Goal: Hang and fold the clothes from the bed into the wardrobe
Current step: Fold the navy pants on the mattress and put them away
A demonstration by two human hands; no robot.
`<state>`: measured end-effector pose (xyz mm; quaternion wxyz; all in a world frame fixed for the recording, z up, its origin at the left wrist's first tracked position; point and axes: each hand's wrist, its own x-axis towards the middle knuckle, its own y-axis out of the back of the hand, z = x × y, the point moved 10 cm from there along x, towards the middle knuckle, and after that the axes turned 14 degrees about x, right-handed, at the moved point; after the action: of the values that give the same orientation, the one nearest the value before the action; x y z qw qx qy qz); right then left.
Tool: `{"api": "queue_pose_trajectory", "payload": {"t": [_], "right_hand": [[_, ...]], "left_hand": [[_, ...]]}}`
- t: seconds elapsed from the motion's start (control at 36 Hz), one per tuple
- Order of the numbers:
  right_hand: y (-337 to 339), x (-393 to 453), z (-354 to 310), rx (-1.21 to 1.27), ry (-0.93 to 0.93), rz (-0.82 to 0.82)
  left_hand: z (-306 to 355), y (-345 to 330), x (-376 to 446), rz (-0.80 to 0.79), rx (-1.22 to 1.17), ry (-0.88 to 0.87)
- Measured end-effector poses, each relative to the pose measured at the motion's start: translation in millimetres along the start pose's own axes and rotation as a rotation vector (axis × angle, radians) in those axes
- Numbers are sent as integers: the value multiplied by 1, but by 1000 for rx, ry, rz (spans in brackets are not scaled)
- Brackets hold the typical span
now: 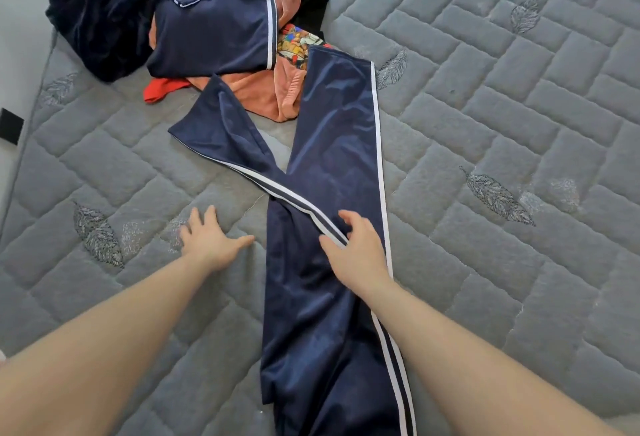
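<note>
Navy track trousers (325,172) with white side stripes lie lengthwise on the grey quilted mattress (502,117). One leg runs straight up; the other crosses over it and splays to the left. My right hand (356,248) rests on the trousers where the legs cross, fingers relaxed and slightly bent, holding nothing. My left hand (207,238) lies flat on the mattress just left of the trousers, fingers spread.
A heap of clothes sits at the far left: a navy striped jacket (214,27), a dark velvet garment (104,10), an orange piece (266,93), a red one (161,89) and a patterned one (294,48). The mattress edge and a wall run along the left.
</note>
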<state>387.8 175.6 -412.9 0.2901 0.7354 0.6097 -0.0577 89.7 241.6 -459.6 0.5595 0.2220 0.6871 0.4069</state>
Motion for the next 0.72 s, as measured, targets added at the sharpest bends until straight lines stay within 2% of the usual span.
{"api": "queue_pose_trajectory", "payload": {"t": [0.11, 0.22, 0.28, 0.33, 0.39, 0.47, 0.58, 0.61, 0.67, 0.72], "right_hand": [[-28, 41, -16, -65, 8, -53], [-52, 64, -17, -203, -20, -160], [-54, 72, -26, -171, 57, -162], [-37, 77, -40, -15, 183, -60], [-1, 77, -45, 183, 251, 137], [49, 77, -19, 251, 192, 364], [74, 88, 28, 30, -130, 325], [75, 89, 30, -32, -161, 308], [72, 95, 14, -133, -82, 301], [56, 104, -20, -180, 85, 265]], "left_hand": [[23, -13, 20, -144, 34, 60], [22, -22, 37, -199, 85, 99], [17, -21, 47, -225, 88, 104], [15, -18, 53, -255, 106, 119], [16, -18, 55, -306, 115, 136], [15, -23, 57, -390, 115, 154], [17, -29, 56, -471, 91, 134], [18, -29, 55, -487, 88, 136], [19, -27, 52, -512, 78, 143], [21, -24, 50, -524, 69, 148]]}}
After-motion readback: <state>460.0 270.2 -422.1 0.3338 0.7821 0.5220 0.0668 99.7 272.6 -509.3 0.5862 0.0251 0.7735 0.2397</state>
